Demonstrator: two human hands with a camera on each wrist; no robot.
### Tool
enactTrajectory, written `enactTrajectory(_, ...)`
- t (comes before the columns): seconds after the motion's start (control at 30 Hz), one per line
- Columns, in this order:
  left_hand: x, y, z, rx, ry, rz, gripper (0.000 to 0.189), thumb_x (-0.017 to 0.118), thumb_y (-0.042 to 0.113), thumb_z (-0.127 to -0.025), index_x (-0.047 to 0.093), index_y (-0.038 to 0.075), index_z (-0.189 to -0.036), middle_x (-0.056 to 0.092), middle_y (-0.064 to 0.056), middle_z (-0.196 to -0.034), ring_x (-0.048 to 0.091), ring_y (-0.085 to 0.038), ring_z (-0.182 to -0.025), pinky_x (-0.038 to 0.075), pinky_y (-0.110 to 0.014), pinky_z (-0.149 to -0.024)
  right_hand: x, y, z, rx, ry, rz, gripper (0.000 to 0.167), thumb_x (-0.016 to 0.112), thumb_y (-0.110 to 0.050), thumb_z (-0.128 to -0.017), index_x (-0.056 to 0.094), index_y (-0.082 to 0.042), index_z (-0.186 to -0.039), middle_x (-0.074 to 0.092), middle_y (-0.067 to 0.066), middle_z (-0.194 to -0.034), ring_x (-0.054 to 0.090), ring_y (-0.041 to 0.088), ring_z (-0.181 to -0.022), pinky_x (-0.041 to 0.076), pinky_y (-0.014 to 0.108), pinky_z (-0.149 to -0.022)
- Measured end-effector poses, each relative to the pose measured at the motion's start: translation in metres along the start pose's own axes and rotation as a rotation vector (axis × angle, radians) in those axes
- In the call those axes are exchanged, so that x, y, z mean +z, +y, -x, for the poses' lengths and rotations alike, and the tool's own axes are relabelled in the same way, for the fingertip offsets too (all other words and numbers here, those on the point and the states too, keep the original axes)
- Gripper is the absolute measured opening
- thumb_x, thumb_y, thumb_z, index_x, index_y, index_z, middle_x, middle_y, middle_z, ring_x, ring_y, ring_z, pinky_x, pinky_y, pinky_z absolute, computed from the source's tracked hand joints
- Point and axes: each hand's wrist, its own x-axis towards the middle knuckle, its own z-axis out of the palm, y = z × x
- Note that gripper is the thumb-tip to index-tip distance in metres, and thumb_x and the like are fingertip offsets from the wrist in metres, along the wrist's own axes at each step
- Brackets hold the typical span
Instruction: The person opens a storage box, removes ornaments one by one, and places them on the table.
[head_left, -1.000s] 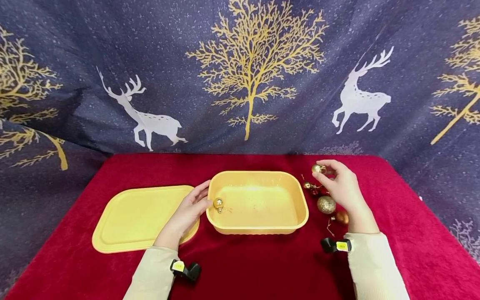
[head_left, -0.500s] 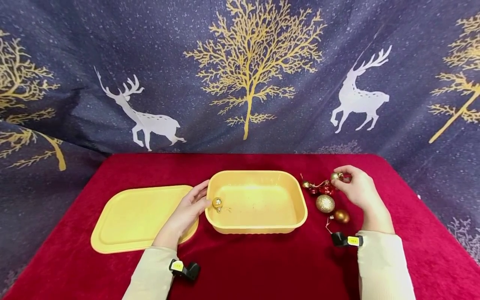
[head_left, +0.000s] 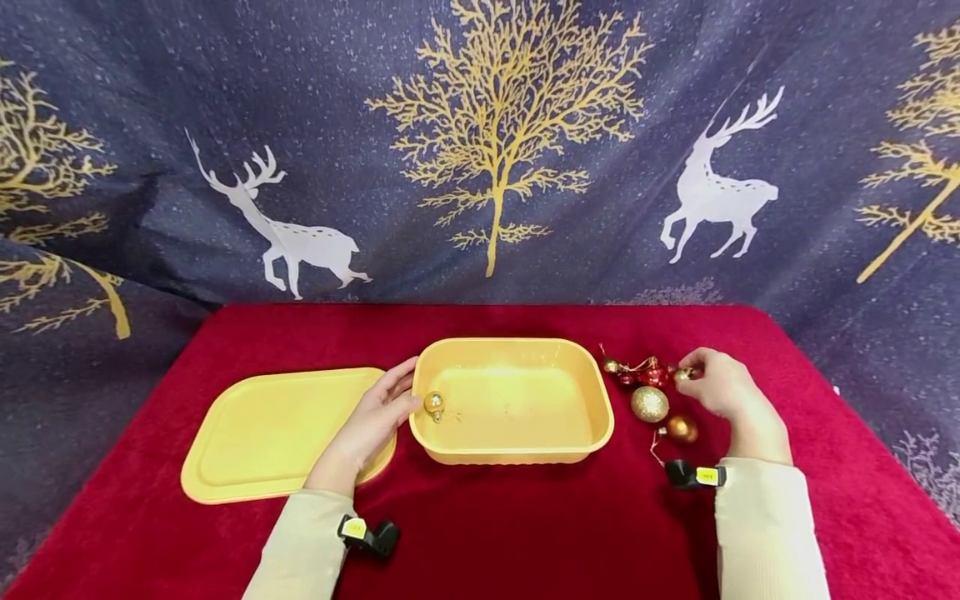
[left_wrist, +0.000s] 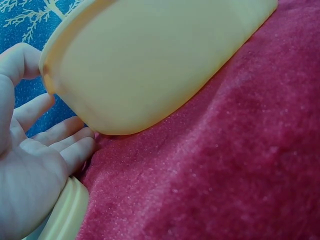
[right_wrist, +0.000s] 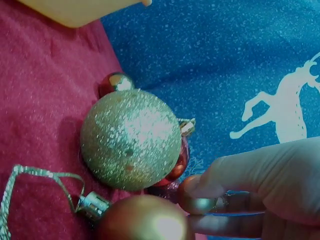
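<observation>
At the left end of a yellow plastic box (head_left: 517,457), my left hand (head_left: 371,425) grips the rim, thumb over the edge and fingers along the outside wall. Inside, near that thumb, lies a small shiny gold Christmas bauble (head_left: 434,403). My right hand (head_left: 723,385) pinches another small gold bauble (right_wrist: 197,200) low over the cloth, right of a red bauble (head_left: 653,374). Close by lie a glittery gold bauble (right_wrist: 131,140), a copper-coloured bauble (head_left: 682,428) with a string, and a small gold bauble (head_left: 611,365). The right hand's outer fingers are partly hidden.
Left of the box a yellow lid (head_left: 277,433) lies flat, partly under my left forearm. Red cloth (head_left: 510,533) covers the table. A dark blue backdrop (head_left: 420,250) with deer and trees hangs behind its far edge.
My right hand has moved right and then down with the small gold bauble, from above the cluster to beside the red bauble. The left hand has stayed on the box.
</observation>
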Motion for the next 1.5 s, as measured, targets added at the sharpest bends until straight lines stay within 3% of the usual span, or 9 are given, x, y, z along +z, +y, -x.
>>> enactTrajectory(0.37,0.000,0.001,-0.001,0.000,-0.003,-0.010,0.066,0.048,0.001,-0.090,0.021,0.006,-0.150,0.027,-0.021,-0.151,0.029,-0.032,-0.137,0.043,-0.016,-0.092,0.004,0.003,-0.001,0.005,-0.048,0.016,0.027,0.068,-0.014,-0.070,0.063,0.003,-0.090,0.064,0.011,-0.074,0.056,0.018,-0.070,0.043,0.033,-0.064)
enactTrajectory(0.63,0.000,0.001,0.000,0.012,-0.014,-0.001,0.067,0.046,-0.001,-0.089,0.019,0.004,-0.150,0.026,-0.022,-0.151,0.028,-0.032,-0.137,0.043,-0.015,-0.092,0.006,0.005,-0.001,0.021,-0.112,-0.003,0.029,0.069,-0.013,-0.071,0.061,0.006,-0.091,0.064,0.012,-0.075,0.057,0.020,-0.072,0.044,0.034,-0.067)
enactTrajectory(0.93,0.001,0.002,-0.001,0.003,-0.011,0.002,0.065,0.045,-0.001,-0.090,0.019,0.005,-0.150,0.026,-0.021,-0.152,0.027,-0.031,-0.138,0.042,-0.013,-0.092,0.004,0.000,0.000,-0.016,-0.113,-0.022,0.033,0.068,-0.012,-0.075,0.061,0.009,-0.099,0.068,0.019,-0.085,0.064,0.026,-0.078,0.047,0.033,-0.068)
enactTrajectory(1.2,0.001,-0.001,-0.001,-0.003,-0.008,0.001,0.066,0.047,0.001,-0.090,0.020,0.006,-0.150,0.026,-0.020,-0.152,0.027,-0.030,-0.138,0.043,-0.014,-0.091,-0.003,-0.017,0.001,-0.023,-0.025,-0.009,0.039,0.062,-0.017,-0.084,0.058,0.008,-0.113,0.065,0.027,-0.102,0.060,0.042,-0.096,0.046,0.052,-0.083)
enactTrajectory(1.5,0.001,0.002,0.001,-0.019,0.000,0.011,0.066,0.047,0.000,-0.090,0.021,0.006,-0.150,0.026,-0.020,-0.152,0.028,-0.030,-0.138,0.043,-0.015,-0.092,-0.003,-0.048,0.004,-0.108,0.096,-0.053,0.038,0.062,-0.022,-0.088,0.059,0.003,-0.116,0.065,0.025,-0.106,0.061,0.039,-0.096,0.046,0.051,-0.084)
